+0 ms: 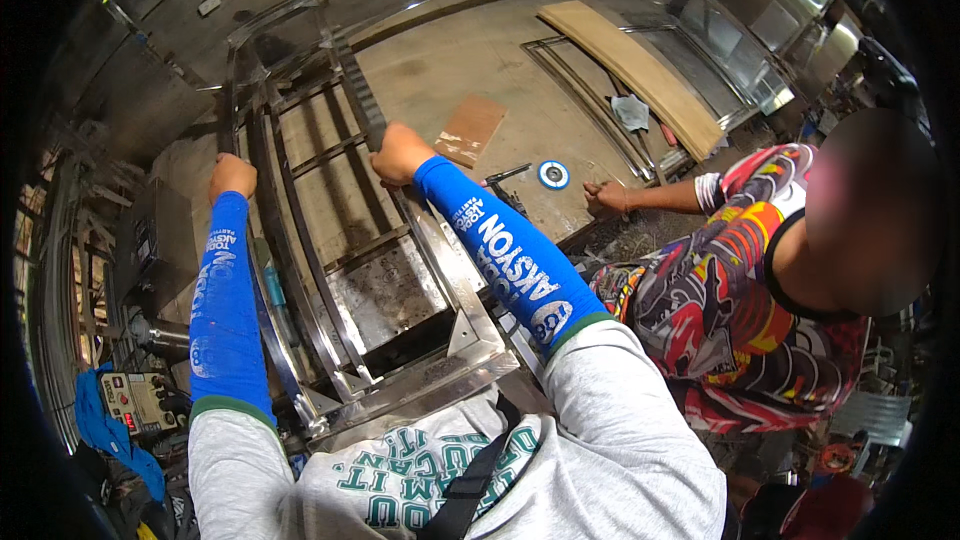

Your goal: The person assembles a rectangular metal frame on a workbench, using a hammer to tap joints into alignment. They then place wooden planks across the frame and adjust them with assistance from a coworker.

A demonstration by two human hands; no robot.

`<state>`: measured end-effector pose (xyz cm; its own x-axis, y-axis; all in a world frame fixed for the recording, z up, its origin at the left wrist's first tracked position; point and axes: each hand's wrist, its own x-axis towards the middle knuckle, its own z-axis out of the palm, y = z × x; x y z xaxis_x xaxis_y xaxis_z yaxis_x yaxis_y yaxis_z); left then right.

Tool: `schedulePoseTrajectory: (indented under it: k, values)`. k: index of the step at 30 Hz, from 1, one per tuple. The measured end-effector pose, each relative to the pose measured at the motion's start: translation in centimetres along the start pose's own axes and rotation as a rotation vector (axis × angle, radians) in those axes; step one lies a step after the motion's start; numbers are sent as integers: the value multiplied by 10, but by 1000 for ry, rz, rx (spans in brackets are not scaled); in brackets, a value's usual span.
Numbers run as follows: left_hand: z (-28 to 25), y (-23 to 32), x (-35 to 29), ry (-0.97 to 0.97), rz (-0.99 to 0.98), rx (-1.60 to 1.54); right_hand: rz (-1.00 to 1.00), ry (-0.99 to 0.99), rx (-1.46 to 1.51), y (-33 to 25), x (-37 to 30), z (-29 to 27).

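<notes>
A long metal frame (425, 378) of square tubes, with rails and crossbars like a ladder, stretches from my waist toward the far wall. My left hand (233, 177) is closed round its left rail. Farther right, my right hand (402, 153) grips the right rail, fingers wrapped over it. Both arms are stretched forward in blue sleeves. Bright triangular plates show at the frame's near corners. A teal cylindrical thing (275, 285) lies partly hidden beneath the left rails.
At the right a co-worker in a patterned shirt (740, 290) leans in, one hand (605, 198) near a round blue-rimmed disc (553, 174). A reddish-brown board (470, 130), a long wooden plank (640, 70) and thin metal frames lie beyond. A control box (133, 400) stands at lower left.
</notes>
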<state>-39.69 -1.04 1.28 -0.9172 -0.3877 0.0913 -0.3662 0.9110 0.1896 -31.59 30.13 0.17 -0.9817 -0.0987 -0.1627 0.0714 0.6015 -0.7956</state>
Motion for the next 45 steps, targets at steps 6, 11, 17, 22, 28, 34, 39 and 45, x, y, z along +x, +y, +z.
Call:
schedulePoseTrajectory:
  k: [6,11,17,22,28,34,39,45]
  values:
    - [-3,0,-9,-7,13,6,-127,56,353,19,-3,5]
    - [-10,5,-15,-9,44,-23,-158,68,386,34,14,16]
    - [-6,2,-10,13,46,-41,-168,73,467,39,16,20]
    - [0,-4,-2,26,72,-87,-188,43,492,48,25,21]
    - [0,-4,1,-28,82,-167,-254,67,503,41,13,11]
    - [-8,-3,-15,-26,-27,-228,-45,-94,662,23,-4,4]
    - [-9,-5,-14,-60,-29,-225,-32,-83,639,18,-8,6]
    - [1,-2,-9,-47,-15,-234,-53,-105,674,21,-10,3]
